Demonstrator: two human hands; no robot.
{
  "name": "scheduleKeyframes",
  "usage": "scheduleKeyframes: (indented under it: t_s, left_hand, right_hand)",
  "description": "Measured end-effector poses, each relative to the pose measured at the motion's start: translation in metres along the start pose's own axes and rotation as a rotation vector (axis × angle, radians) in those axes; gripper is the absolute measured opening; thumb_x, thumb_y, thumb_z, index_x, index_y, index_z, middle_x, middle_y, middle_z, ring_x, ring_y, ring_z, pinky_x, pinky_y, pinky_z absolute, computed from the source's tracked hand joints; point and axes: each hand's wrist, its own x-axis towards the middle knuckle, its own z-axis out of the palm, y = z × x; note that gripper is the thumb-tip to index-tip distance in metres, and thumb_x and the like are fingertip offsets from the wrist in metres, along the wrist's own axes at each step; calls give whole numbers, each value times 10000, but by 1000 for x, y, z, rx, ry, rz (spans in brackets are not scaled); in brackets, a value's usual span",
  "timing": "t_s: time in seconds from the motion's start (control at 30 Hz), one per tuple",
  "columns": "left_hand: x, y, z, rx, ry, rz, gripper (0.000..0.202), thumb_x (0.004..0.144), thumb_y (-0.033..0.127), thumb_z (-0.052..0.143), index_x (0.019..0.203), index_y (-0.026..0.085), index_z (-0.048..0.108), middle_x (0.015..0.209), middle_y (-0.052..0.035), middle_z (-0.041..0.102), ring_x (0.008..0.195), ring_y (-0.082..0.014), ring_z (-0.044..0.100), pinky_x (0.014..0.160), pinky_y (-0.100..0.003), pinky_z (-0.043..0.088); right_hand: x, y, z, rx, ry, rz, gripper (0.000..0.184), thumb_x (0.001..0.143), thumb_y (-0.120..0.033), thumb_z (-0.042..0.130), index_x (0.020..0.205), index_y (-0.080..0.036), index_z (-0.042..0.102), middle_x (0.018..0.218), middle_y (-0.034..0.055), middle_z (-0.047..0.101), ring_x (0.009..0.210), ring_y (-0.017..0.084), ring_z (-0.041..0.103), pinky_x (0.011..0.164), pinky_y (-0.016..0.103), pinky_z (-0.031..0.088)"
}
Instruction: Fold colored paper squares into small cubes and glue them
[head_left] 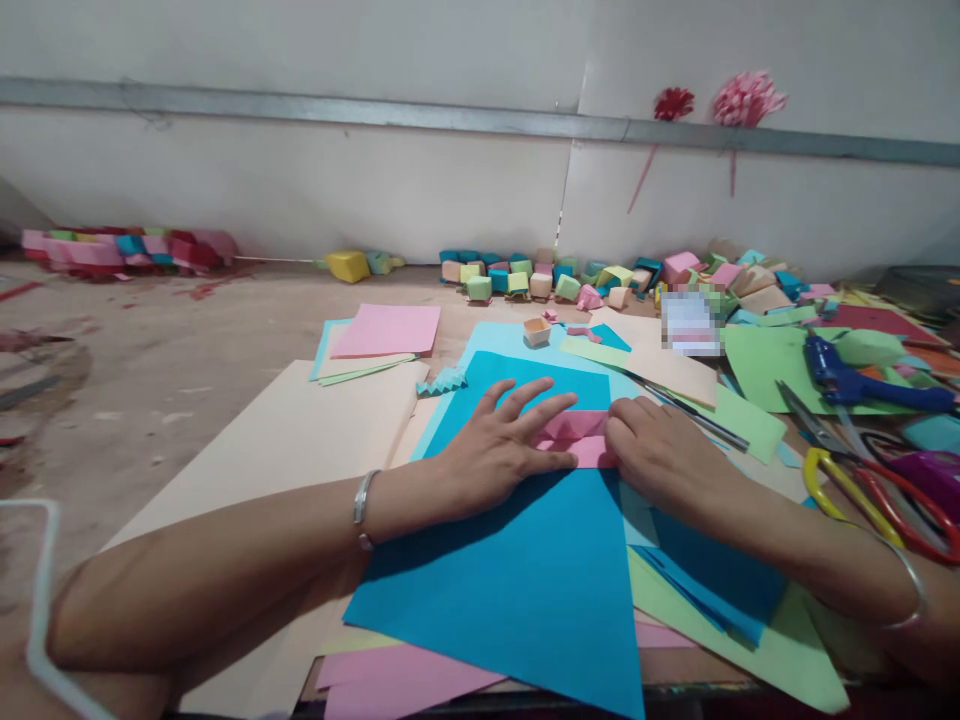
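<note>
A folded piece of pink paper (576,438), creased into raised flaps, rests on a large blue sheet (510,580). My left hand (510,435) lies across its left end with fingers spread, the index finger along the upper edge and the thumb near the lower one. At the right end, my right hand (645,440) is closed with curled fingers on the pink paper; its fingertips are partly hidden. Beyond the hands, a small peach paper box (537,332) stands on a light blue sheet (491,340). A zigzag-folded light blue strip (442,382) is left of the blue sheet.
Scissors with yellow and red handles (862,490), a blue glue gun (862,380) and a pen (697,415) lie to the right. Several small coloured paper boxes (517,275) line the wall. Pink sheets (386,330) and a large cream sheet (270,460) are at left.
</note>
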Motion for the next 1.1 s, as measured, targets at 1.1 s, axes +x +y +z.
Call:
scheduleKeyframes:
  t_s: [1.1]
  left_hand:
    - [2,3,-13,48,-1,79,376,928,191,533,1269,343,572,1467,-61,440,1377,-305,323,1111,-582,214]
  right_hand:
    - [-19,-46,-21,-253,117,-192,238,840,-35,474,953,-130,660,701,77,602,621,219,520,577,365,263]
